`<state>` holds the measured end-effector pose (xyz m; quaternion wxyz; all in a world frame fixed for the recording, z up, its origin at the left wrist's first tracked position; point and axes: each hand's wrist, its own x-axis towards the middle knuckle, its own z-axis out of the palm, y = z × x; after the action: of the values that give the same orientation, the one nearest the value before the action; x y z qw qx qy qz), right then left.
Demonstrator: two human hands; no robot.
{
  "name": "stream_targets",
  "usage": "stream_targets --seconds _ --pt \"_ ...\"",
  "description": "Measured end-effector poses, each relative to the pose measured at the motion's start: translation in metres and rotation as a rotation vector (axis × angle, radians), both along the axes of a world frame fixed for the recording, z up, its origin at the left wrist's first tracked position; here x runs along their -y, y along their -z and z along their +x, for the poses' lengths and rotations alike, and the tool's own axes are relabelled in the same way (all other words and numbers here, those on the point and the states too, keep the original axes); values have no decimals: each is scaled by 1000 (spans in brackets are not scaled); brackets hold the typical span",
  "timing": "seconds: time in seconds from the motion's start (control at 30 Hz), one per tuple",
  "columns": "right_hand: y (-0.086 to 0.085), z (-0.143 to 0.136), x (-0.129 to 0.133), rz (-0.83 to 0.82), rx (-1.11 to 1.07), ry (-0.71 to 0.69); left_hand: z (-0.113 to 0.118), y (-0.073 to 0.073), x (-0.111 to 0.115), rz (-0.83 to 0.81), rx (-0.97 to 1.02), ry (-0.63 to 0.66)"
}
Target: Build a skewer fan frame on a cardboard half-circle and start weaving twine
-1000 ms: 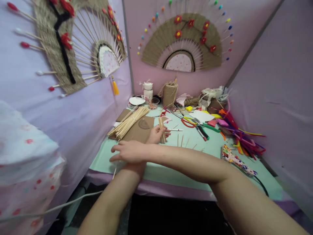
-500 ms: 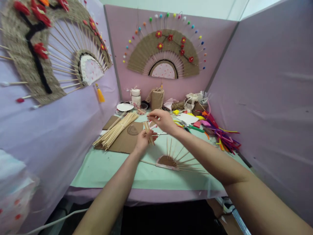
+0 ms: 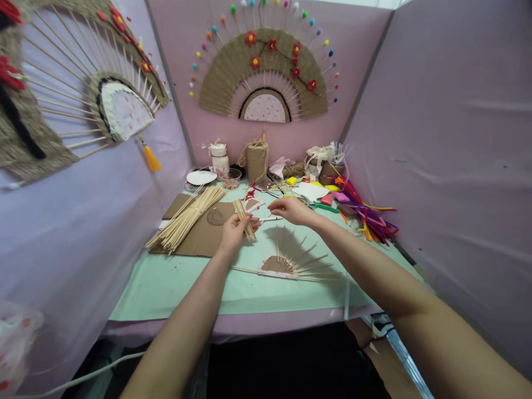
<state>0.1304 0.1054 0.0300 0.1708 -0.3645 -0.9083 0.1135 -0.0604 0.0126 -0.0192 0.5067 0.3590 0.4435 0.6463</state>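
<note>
My left hand (image 3: 236,233) is closed around a small bundle of short bamboo sticks (image 3: 244,219), tilted above the table. A thin white rod (image 3: 271,219) shows at its fingertips; whether they touch it I cannot tell. To the right, my right hand (image 3: 293,210) hovers with fingers drawn together in a pinch; anything between them is too small to make out. Below both hands lies a half-round cardboard fan base (image 3: 276,265) with a pink-white edge and several sticks spread out from it. A big bundle of long bamboo sticks (image 3: 189,219) rests on brown cardboard (image 3: 203,244) at the left.
A protractor (image 3: 215,216) lies on the cardboard. Behind stand a white bottle (image 3: 219,159), a clear bowl (image 3: 231,178) and a twine roll (image 3: 256,162). Green-handled pliers (image 3: 325,207) and colourful pipe cleaners (image 3: 372,216) are at the right. Finished fans (image 3: 266,66) hang on the walls.
My right hand has moved away from the stick bundle, to the right and lower. My left hand keeps holding the sticks. The view has shifted, so the scene sits further left and higher.
</note>
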Motion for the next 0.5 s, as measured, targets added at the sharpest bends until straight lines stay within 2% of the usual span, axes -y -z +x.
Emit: stream_targets --seconds 0.13,0.2,0.37,0.5 --pt "4 -10 -2 27 78 -51 -8 -7 1 73 90 -191" --pt "11 -20 -5 20 115 -122 -11 -10 2 79 114 -231" --pt "33 -39 -10 -33 73 -229 -13 -12 7 89 132 -218" --pt "31 -41 -30 -74 -143 -194 -13 -11 8 113 138 -210"
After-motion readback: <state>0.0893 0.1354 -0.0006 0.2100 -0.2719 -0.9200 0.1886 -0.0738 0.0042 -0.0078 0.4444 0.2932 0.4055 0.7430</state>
